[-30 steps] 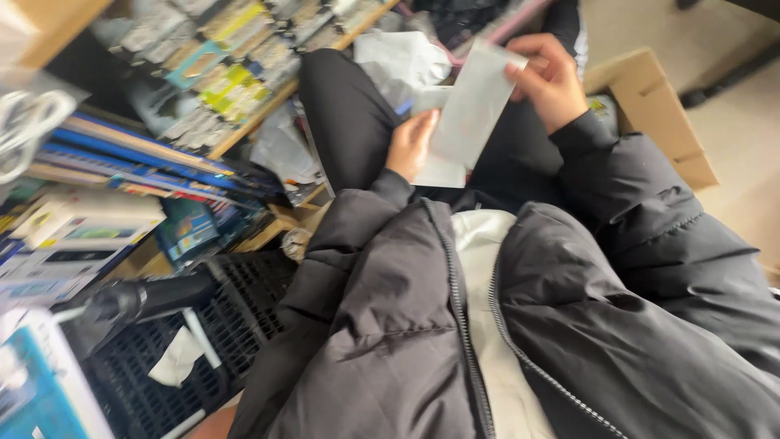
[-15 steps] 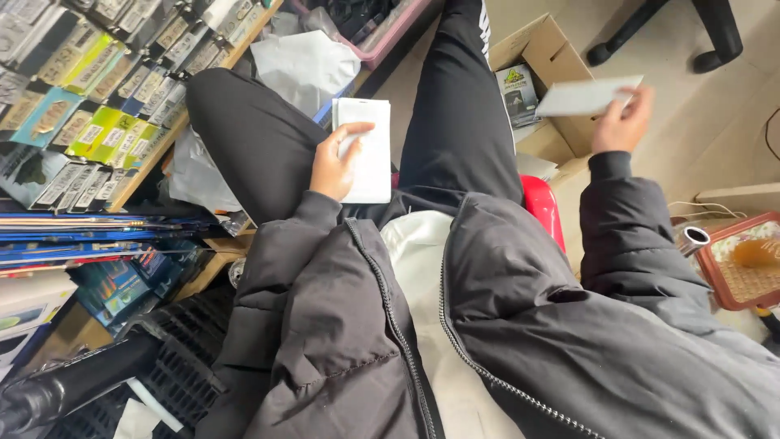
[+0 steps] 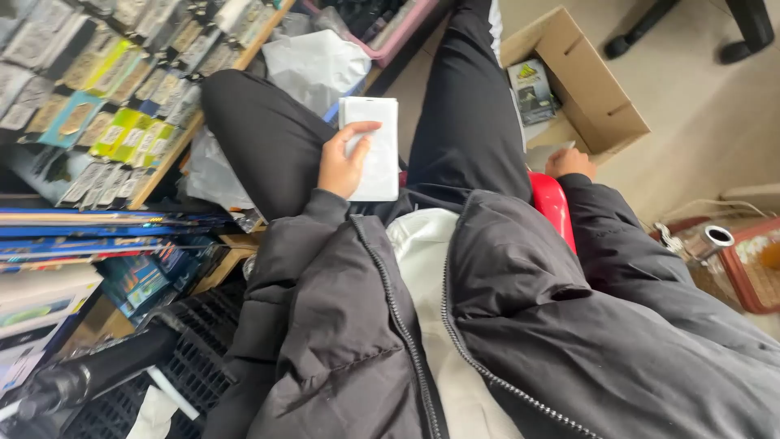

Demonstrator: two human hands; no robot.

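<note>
I sit on a red stool (image 3: 554,205) in a black puffer jacket and black trousers. My left hand (image 3: 344,159) holds a flat white rectangular packet (image 3: 372,148) against my lap, thumb across its face. My right hand (image 3: 569,162) hangs low at my right side, just beside the red stool and near an open cardboard box (image 3: 587,81). Its fingers are mostly hidden behind my sleeve and the stool, and I see nothing in it.
A rack of small packaged items (image 3: 106,106) runs along the left. Crumpled white bags (image 3: 313,65) lie by my left knee. Black plastic crates (image 3: 162,366) sit at lower left. A small boxed item (image 3: 532,89) lies in the cardboard box. A reddish tray (image 3: 751,268) is at right.
My right hand held a white sheet out over the cardboard box; now it is lowered beside the stool without the sheet. The left hand still holds the white packet.
</note>
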